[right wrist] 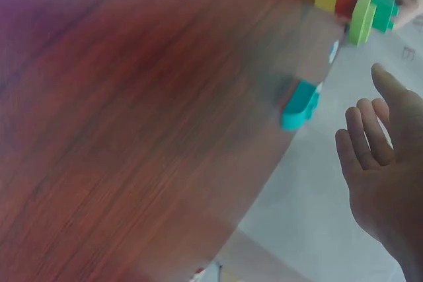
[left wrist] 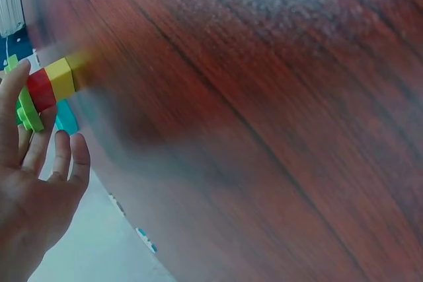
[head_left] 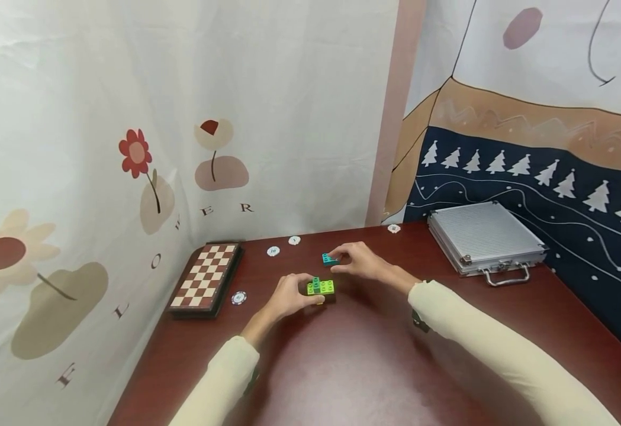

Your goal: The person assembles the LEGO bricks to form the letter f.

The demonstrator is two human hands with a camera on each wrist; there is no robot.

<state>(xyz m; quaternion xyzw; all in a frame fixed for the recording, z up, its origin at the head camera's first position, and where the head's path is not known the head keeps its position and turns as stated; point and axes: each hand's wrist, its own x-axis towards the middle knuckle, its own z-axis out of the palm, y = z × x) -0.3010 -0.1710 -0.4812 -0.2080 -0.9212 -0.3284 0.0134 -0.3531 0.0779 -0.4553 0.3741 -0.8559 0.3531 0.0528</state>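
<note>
My left hand (head_left: 287, 296) pinches a small stack of toy building bricks between thumb and fingers. The stack has a long lime green brick (head_left: 328, 287) with a small green brick (right wrist: 381, 12) on top. Beneath these are a red brick (left wrist: 41, 90) and a yellow brick (left wrist: 61, 78), the yellow one nearest the tabletop. A teal brick (right wrist: 301, 105) with a rounded end lies on the table beyond the stack. Close by it is my right hand (head_left: 362, 261), its fingers loosely bent and holding nothing; the right wrist view shows a gap between them and the teal brick.
A folded chessboard case (head_left: 206, 278) lies at the left of the brown table (head_left: 363, 361). Several poker chips, one a white chip (head_left: 273, 251), are spread over the back and left. At the right rear is a silver case (head_left: 486, 236). Printed curtains (head_left: 289, 106) border the table.
</note>
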